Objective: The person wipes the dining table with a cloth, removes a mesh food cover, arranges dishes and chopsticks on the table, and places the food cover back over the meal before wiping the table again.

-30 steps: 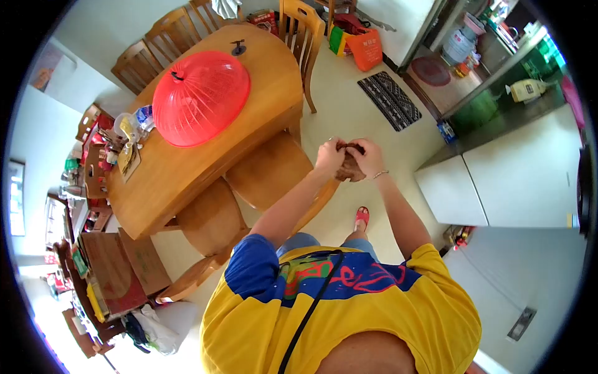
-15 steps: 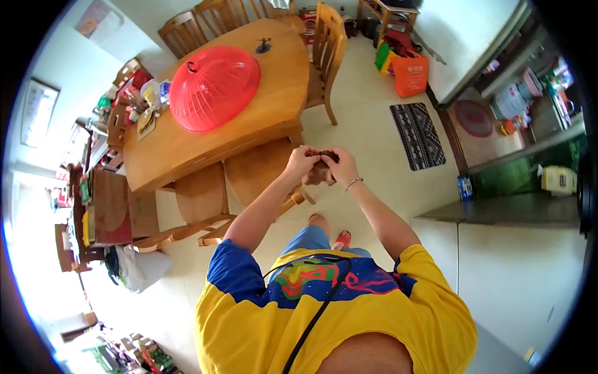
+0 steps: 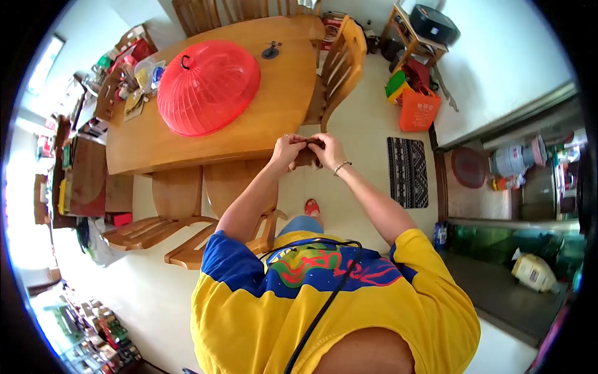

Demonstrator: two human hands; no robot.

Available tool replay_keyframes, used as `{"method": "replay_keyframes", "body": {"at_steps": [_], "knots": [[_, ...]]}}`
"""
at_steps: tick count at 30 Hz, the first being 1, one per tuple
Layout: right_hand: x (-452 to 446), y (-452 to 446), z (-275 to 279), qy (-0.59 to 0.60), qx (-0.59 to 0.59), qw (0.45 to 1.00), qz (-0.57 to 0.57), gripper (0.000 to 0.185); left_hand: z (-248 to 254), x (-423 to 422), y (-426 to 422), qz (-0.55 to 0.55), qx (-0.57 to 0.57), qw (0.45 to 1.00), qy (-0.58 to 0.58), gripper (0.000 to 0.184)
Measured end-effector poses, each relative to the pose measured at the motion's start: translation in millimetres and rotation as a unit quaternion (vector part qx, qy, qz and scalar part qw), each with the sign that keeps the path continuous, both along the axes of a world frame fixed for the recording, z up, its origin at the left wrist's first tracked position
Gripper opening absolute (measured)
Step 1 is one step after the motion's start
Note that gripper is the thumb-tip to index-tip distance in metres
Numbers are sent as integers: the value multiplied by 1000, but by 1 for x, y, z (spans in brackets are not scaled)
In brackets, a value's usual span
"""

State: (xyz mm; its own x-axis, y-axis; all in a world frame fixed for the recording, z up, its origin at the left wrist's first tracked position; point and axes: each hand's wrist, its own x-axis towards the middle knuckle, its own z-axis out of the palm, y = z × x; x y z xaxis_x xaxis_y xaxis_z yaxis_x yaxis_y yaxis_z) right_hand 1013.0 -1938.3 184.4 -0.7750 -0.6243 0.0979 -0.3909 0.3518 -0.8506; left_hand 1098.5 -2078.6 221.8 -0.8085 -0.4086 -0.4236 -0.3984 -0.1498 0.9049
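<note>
In front of my body, both hands are raised and pinch a small, dark brown, limp thing [image 3: 306, 157], perhaps a little bag or pouch; its kind is too small to make out. My left hand [image 3: 288, 151] is closed on its left side. Closed on its upper right side is my right hand [image 3: 330, 151], with a bracelet at the wrist. The fingertips almost meet along its top edge, and its lower part hangs below them. The near edge of the wooden table [image 3: 283, 118] lies just beyond my hands.
A red mesh food cover [image 3: 212, 87] and a small dark stand [image 3: 270, 52] are on the table. Wooden chairs [image 3: 339, 68] surround it. To the right lie a patterned mat [image 3: 408, 171] and an orange bag [image 3: 418, 112]. A dark counter [image 3: 492, 280] runs along my right side.
My view has shifted forward and turned, so the mat, counter and table sit differently. Both hands still hold the brown thing, and the fingers have moved slightly on it. A foot has stepped forward.
</note>
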Motion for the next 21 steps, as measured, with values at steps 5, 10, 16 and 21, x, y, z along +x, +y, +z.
{"method": "replay_keyframes", "body": {"at_steps": [5, 10, 16, 21], "knots": [[-72, -55, 16, 53, 6, 998, 41, 23, -34, -52, -39, 104, 32, 993, 42, 19], [-126, -121, 16, 19, 49, 993, 110, 23, -44, -93, -79, 232, 22, 971, 53, 20], [-185, -199, -30, 59, -3, 975, 216, 22, -74, -139, -125, 350, -25, 936, 7, 19], [-237, -246, -69, 89, 29, 940, 328, 41, -130, -176, -169, 350, -72, 934, -21, 33]]}}
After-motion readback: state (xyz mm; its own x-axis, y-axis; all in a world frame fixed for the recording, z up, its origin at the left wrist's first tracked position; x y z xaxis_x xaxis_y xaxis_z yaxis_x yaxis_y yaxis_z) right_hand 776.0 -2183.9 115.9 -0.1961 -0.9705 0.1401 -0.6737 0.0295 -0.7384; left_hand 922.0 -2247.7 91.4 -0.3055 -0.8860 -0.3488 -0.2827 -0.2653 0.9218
